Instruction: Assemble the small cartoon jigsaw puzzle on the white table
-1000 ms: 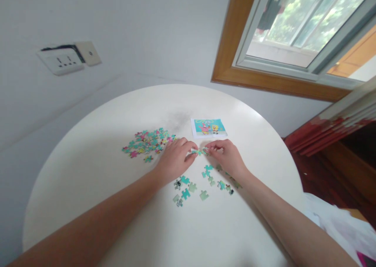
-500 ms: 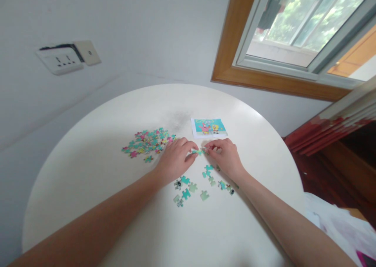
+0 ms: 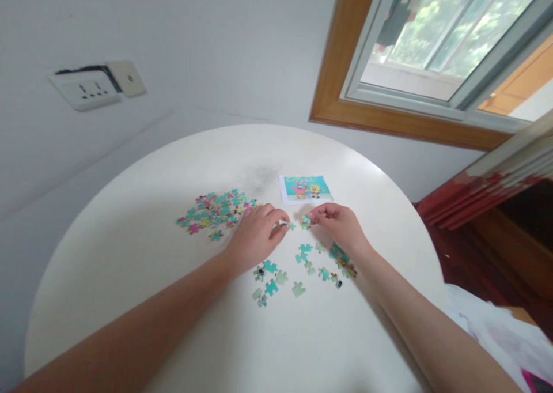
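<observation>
My left hand (image 3: pixel 257 233) rests on the table, thumb and index finger curled in toward a small green jigsaw piece (image 3: pixel 292 226) at their tips. My right hand (image 3: pixel 339 226) pinches a teal jigsaw piece (image 3: pixel 306 218) between thumb and fingers, just right of the left fingertips, with a green piece (image 3: pixel 306 226) below it. Beside my left hand spreads a pile of mixed jigsaw pieces (image 3: pixel 216 211). Nearer to me lie several loose teal and pale green pieces (image 3: pixel 271 287). A small joined-looking group of pieces (image 3: pixel 343 260) shows under my right wrist. The reference picture card (image 3: pixel 306 189) lies beyond both hands.
The round white table (image 3: pixel 108 266) stands against the wall. A wall socket (image 3: pixel 88 89) is at the upper left, and a wood-framed window (image 3: pixel 415 129) at the upper right. A red curtain (image 3: pixel 449 208) hangs at the right, above a white plastic bag (image 3: pixel 488 324).
My right hand has moved slightly right, away from the left, with the teal piece in its fingers. A gap opens between the pieces. The left hand stays nearly still.
</observation>
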Tool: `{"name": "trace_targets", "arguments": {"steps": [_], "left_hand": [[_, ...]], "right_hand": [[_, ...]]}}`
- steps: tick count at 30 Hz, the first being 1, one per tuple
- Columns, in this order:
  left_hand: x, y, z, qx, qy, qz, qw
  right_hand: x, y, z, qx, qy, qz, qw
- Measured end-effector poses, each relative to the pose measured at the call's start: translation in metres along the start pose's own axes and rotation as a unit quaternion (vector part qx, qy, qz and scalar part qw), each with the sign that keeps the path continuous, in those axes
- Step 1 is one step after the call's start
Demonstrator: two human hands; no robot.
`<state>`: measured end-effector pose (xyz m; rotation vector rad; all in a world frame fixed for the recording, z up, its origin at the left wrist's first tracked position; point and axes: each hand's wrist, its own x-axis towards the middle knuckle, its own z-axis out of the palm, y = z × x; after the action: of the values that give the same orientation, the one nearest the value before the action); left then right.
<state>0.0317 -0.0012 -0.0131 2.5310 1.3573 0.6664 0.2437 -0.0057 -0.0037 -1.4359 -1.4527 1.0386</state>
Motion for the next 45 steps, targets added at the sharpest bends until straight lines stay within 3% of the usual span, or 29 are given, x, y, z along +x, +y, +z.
{"name": "trace_targets", "arguments": {"steps": [18, 28, 32, 36, 40, 45], "left_hand": [[0.000, -0.001, 0.000, 0.000, 0.002, 0.001, 1.000], [0.000, -0.001, -0.001, 0.000, -0.008, -0.009, 1.000], [0.001, -0.004, 0.001, -0.001, -0.006, -0.005, 1.000], [0.002, -0.006, 0.001, -0.004, -0.001, 0.007, 1.000], [0.002, -0.007, 0.001, -0.001, 0.004, 0.020, 1.000], [0.001, -0.006, 0.002, -0.003, 0.013, 0.008, 1.000]], "right_hand": [[-0.005, -0.007, -0.002, 0.141, -0.048, 0.027, 0.989], [-0.007, -0.016, -0.011, 0.168, -0.037, 0.034, 0.984], [-0.003, -0.010, -0.028, 0.110, -0.030, 0.006, 0.993], [-0.002, -0.002, -0.056, -0.021, -0.071, 0.016, 0.997], [-0.005, 0.001, -0.075, -0.175, -0.112, 0.008, 0.978], [-0.006, 0.001, -0.079, -0.285, -0.095, -0.040, 0.953]]}}
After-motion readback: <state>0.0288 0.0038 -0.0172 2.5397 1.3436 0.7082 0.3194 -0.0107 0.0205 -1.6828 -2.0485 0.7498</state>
